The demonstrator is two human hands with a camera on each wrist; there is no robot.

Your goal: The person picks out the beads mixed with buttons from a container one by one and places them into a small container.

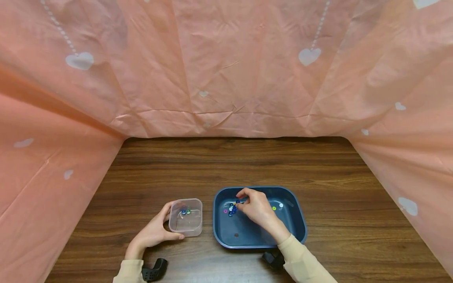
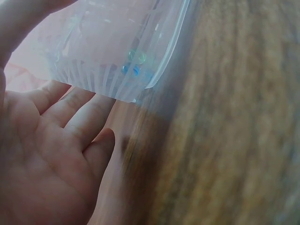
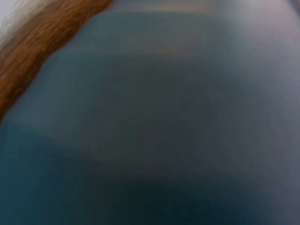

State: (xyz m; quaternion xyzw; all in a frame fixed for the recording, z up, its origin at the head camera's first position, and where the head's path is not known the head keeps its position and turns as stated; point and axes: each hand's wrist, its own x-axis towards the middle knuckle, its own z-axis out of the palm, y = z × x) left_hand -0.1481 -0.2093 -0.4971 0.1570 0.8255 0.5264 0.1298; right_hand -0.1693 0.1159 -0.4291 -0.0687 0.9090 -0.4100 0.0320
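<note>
Beads (image 1: 231, 209): small, round, glossy, mostly dark blue with one or two paler ones, bunched together on the floor of a dark blue tray (image 1: 295, 208), toward its far left part. The right hand (image 1: 256, 207) hangs over that bunch, fingers curled down, thumb and forefinger tips pinched on one blue bead (image 1: 238, 202) at the top of the cluster. A pink bead (image 1: 225, 211) lies just left of the bunch; a yellow-green bead (image 1: 274, 208) and a white bead (image 1: 281, 205) lie apart on the right of the hand; one dark speck sits alone near the tray's front wall.

Clear tub (image 1: 186, 216): small, square, see-through plastic with rounded corners, standing upright on the wooden table (image 1: 336, 188) just left of the tray, not touching it as far as the head view shows. Inside, a blue bead and a green bead (image 1: 188, 211) lie side by side; the left wrist view shows them through the ribbed base (image 2: 110, 79), blurred. The left hand (image 1: 155, 230) cups the tub from its left side, thumb along the near wall, fingers round the far-left corner, holding it lightly.

Right wrist view: only out-of-focus blue tray floor and a strip of wood grain; no fingers seen. Cream sleeves (image 1: 306, 261) on both arms, black wrist mounts (image 1: 155, 270). Peach cloth with white hearts (image 1: 226, 67) hangs behind and along both sides of the table.
</note>
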